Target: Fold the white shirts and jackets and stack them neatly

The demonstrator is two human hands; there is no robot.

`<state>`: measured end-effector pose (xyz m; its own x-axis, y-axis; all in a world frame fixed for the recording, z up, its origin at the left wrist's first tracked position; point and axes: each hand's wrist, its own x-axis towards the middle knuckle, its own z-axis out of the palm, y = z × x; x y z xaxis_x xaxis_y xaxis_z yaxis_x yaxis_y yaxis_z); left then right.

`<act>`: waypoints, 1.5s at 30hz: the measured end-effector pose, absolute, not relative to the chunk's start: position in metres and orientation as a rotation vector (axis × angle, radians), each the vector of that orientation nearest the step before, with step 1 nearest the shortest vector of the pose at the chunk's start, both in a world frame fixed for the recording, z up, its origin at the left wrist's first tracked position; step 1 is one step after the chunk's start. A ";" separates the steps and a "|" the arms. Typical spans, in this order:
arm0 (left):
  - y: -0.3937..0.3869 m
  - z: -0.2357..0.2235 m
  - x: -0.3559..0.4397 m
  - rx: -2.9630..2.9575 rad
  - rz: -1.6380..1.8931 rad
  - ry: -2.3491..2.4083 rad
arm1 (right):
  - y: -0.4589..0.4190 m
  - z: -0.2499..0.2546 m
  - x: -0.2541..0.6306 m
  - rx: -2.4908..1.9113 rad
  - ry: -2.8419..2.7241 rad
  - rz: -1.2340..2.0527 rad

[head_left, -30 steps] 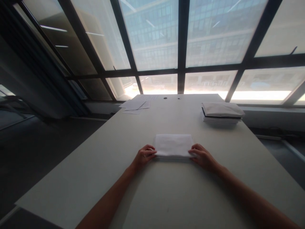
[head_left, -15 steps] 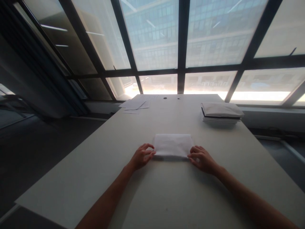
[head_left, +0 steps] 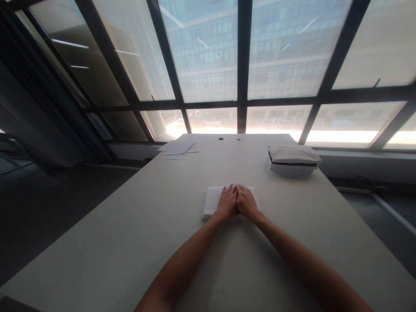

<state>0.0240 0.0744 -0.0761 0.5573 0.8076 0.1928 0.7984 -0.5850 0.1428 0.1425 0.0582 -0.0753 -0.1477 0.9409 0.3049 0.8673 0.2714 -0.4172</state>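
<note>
A folded white cloth (head_left: 212, 200) lies on the white table in front of me, a flat rectangle with several layers showing at its near edge. Flat on top of it rests my left hand (head_left: 228, 201), fingers stretched forward. Beside it, touching it at the middle of the cloth, my right hand (head_left: 246, 202) also lies with its fingers extended. Both palms face down and hide the centre of the cloth. Neither hand grips anything.
To the right, a stack of folded pale cloths (head_left: 294, 156) with a dark layer sits near the edge of the table (head_left: 146, 225). Loose white paper sheets (head_left: 182, 148) lie at the far left. Large windows (head_left: 211, 56) rise behind.
My hands have left the side edges of the folded cloth and come together on top of its middle. The fingers have gone from pinching to lying flat. The view has shifted slightly.
</note>
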 end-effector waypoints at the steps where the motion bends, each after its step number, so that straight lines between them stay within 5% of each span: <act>1: 0.075 -0.081 0.022 2.745 0.351 1.429 | 0.058 -0.080 0.142 -1.659 -2.073 0.173; 20: 0.085 -0.095 -0.067 2.356 0.228 1.926 | 0.055 -0.102 0.206 -2.048 -1.944 0.342; 36: 0.073 -0.077 -0.129 1.785 0.983 1.896 | 0.050 -0.102 0.231 -1.696 -1.300 0.538; 45: 0.045 -0.048 -0.119 1.463 0.683 1.565 | 0.033 -0.076 0.229 -1.580 -1.186 1.183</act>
